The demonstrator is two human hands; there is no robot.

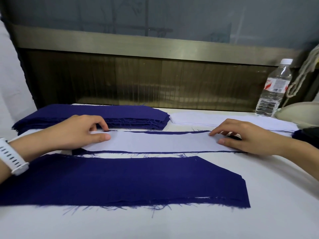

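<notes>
Head view: a white strip (155,141) lies lengthwise across the middle of the tabletop (172,223), on top of a navy strip (155,152) whose edges show along its near and far sides. The left hand (77,131) has its thumb flat on the white strip's left end and its fingers curled down at the far edge; whether they pinch it cannot be told. The right hand (241,137) rests spread fingertips on the right end. A wider navy piece (120,180) lies toward the near edge. A navy stack (103,112) and a white stack (207,119) sit along the far edge, with a water bottle (274,88) at the far right corner.
</notes>
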